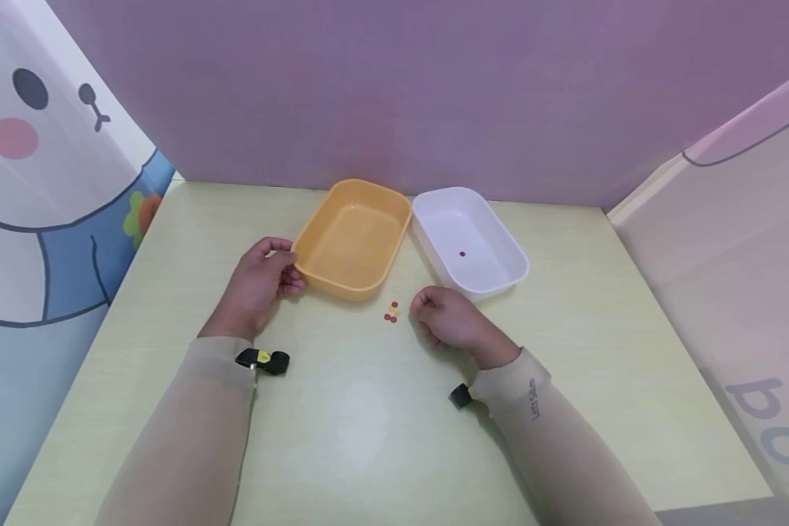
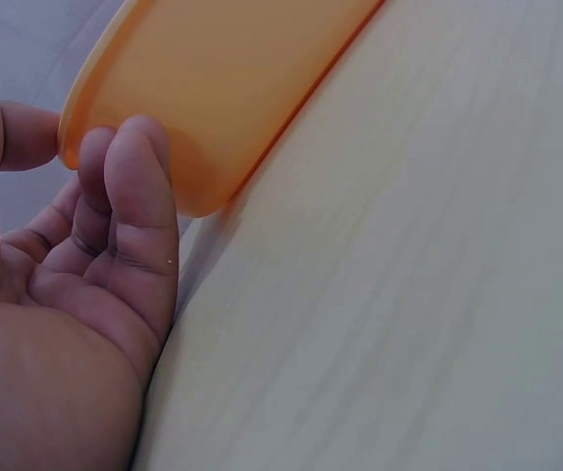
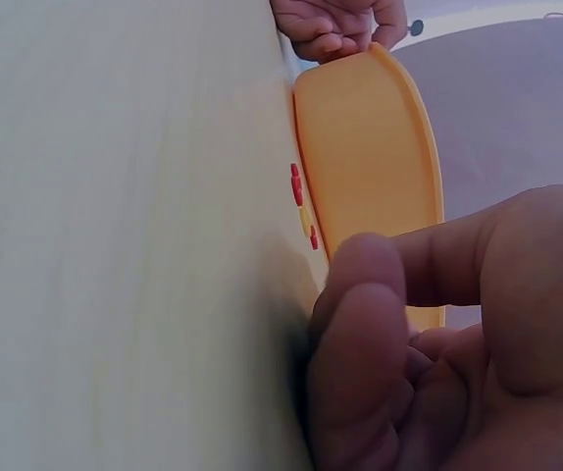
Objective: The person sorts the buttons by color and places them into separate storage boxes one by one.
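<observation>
At the near left corner of an orange tray, my left hand grips the rim. The left wrist view has the thumb at the rim and the other fingers bent against the tray's side. Beside a small cluster of red discs and pale yellow pieces on the table, my right hand is low with its fingers curled. Its thumb and index finger come together in the right wrist view; I cannot tell whether a small piece is between them. One red disc lies inside the white tray.
Both trays stand side by side on a pale wooden table, near the purple back wall. A panel with a cartoon animal borders the left side, and a pale panel the right.
</observation>
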Demonstrator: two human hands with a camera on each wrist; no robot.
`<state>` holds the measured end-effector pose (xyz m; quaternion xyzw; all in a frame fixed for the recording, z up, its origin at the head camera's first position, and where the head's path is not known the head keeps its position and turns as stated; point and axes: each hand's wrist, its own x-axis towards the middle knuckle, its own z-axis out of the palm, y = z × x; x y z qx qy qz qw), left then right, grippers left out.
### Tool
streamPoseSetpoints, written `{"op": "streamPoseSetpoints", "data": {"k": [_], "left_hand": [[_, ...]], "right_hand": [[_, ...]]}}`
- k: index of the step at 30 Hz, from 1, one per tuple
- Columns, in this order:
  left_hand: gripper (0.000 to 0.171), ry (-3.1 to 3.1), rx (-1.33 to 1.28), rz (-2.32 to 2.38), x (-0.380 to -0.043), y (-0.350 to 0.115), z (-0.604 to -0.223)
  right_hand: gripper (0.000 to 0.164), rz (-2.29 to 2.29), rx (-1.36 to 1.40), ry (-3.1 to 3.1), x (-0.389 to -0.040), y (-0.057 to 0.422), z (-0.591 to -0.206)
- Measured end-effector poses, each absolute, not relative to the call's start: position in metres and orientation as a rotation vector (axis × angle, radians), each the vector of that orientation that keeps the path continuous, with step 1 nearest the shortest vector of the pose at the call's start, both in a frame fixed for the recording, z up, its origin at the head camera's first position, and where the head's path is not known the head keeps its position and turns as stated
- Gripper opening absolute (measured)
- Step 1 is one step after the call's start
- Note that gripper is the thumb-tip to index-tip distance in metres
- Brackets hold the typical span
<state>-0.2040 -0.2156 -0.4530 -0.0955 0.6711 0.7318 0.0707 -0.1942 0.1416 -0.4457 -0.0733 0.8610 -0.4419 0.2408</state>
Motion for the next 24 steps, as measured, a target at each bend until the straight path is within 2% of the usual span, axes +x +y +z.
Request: {"op": "streamPoseSetpoints", "data": {"k": [13, 24], "left_hand": [[0.027, 2.022, -0.294, 2.184, -0.206, -0.216, -0.456], [0.021, 2.033, -0.309, 2.174, -0.205, -0.216, -0.453]], "right_hand": [[0.021, -1.272, -0.181, 2.265, -0.192, 0.144, -0.439], [0.021, -1.335, -0.186, 2.155, -0.189, 0.148, -0.427]]}}
